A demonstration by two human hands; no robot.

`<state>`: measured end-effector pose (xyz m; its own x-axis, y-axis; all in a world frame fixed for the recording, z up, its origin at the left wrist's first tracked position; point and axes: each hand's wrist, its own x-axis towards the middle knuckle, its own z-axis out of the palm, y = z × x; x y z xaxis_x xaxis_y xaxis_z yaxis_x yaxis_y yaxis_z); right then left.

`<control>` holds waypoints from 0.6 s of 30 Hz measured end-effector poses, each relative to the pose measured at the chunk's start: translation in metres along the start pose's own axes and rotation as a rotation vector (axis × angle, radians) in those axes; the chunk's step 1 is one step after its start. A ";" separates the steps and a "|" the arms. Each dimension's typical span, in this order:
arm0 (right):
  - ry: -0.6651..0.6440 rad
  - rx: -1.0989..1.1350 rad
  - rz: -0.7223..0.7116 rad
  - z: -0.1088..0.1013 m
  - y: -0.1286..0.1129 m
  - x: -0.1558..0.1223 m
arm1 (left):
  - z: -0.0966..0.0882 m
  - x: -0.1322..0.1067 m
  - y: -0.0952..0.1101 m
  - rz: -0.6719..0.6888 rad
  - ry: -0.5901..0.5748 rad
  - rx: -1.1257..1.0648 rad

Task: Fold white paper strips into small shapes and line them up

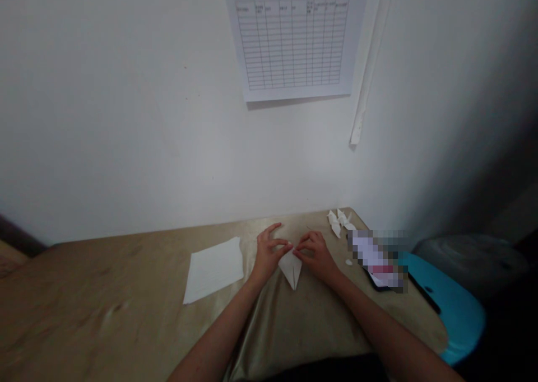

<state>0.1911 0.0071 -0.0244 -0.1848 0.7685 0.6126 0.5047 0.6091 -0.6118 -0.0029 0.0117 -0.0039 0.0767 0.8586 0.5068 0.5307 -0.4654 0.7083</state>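
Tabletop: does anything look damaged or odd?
Left of the folded paper, the white sheet has an uneven right edge, as if torn. A small white scrap lies loose on the right, and the brown cover is rumpled near the front.

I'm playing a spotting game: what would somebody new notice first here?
Probably the left hand and right hand, pinching the far tip of a folded white paper at the table. Then the printed sheet on the wall above, and the bright blue object past the table's right end.
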 end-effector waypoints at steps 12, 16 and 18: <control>0.006 -0.026 -0.020 0.000 -0.007 0.003 | 0.002 -0.003 0.004 0.010 -0.035 0.002; -0.041 -0.066 -0.009 -0.001 -0.005 0.002 | 0.000 -0.002 0.006 -0.024 -0.014 -0.024; -0.087 -0.091 -0.005 -0.002 -0.003 0.001 | -0.003 -0.001 0.007 -0.052 0.011 -0.042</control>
<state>0.1911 0.0054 -0.0210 -0.2580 0.7817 0.5677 0.5776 0.5959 -0.5580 -0.0021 0.0073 0.0022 0.0406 0.8795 0.4742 0.4979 -0.4292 0.7536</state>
